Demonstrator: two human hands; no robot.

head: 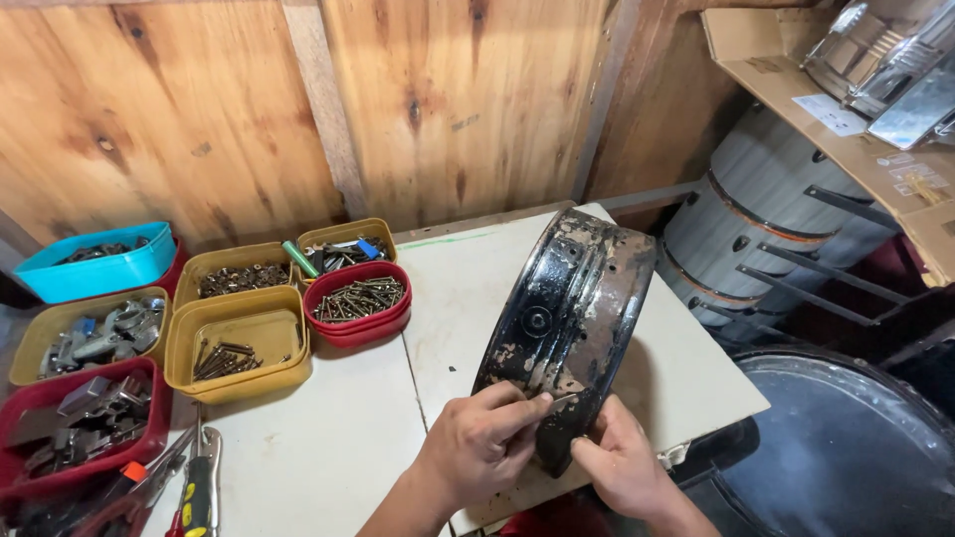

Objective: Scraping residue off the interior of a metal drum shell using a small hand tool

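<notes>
Black drum shell (567, 328) pinched by both hands' fingers (517, 406), screw tubs (358, 298) well left.

My left hand (477, 446) and right hand (622, 465) are bare, with no gloves, rings or watch on them. My forearms show uncovered up to the frame's lower edge, with no sleeve in sight. My fingernails are short.

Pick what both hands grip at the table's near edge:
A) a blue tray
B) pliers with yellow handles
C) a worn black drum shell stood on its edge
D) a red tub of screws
C: the left hand and right hand pinch the lower rim of the black drum shell, upright on the white table.
</notes>
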